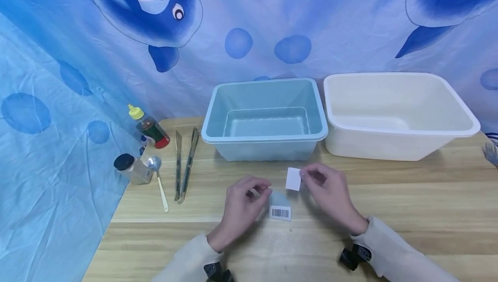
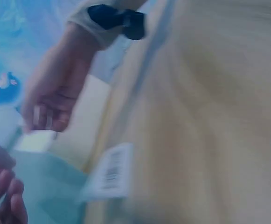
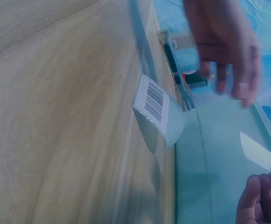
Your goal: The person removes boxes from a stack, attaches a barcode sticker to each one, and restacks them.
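Wooden surface fills left. Barcode label on curled clear piece, standing off surface. Right hand bottom right, fingers pinching white slip. Left hand at top, blurred, fingers hanging down. Blue tub behind; tongs near left hand.

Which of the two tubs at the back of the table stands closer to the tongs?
The light blue tub. It stands just right of the tongs, while the white tub stands farther right, beyond the blue one.

There were two tubs, two bottles, one spoon, one pair of tongs and two hands.
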Demonstrator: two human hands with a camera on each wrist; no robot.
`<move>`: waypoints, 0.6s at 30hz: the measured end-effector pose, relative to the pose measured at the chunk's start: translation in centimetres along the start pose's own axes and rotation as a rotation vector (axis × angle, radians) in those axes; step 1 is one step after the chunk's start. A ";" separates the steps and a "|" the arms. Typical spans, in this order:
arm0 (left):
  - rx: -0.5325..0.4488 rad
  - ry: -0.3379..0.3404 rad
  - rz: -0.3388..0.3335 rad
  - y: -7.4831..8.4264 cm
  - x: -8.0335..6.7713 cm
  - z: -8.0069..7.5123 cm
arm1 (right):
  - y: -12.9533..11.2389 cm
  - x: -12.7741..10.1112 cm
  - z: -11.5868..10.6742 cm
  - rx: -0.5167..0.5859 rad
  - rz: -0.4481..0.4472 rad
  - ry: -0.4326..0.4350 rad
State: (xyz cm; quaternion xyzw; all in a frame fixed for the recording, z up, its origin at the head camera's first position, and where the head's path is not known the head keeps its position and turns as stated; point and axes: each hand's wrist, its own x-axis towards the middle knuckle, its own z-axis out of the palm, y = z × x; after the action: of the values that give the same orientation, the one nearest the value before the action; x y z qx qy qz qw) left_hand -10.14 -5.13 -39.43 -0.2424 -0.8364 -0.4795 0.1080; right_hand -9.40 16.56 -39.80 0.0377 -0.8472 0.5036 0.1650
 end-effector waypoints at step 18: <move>0.000 0.018 -0.067 2.2 2.4 2.8 | -1.1 -0.5 0.5 0.014 -0.072 -0.041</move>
State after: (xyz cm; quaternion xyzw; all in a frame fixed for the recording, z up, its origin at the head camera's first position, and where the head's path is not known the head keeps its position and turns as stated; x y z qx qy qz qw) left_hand -10.96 -1.14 -38.25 -0.2097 -0.8432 -0.4850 0.0993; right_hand -8.81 15.57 -39.26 0.0799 -0.8450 0.5023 0.1654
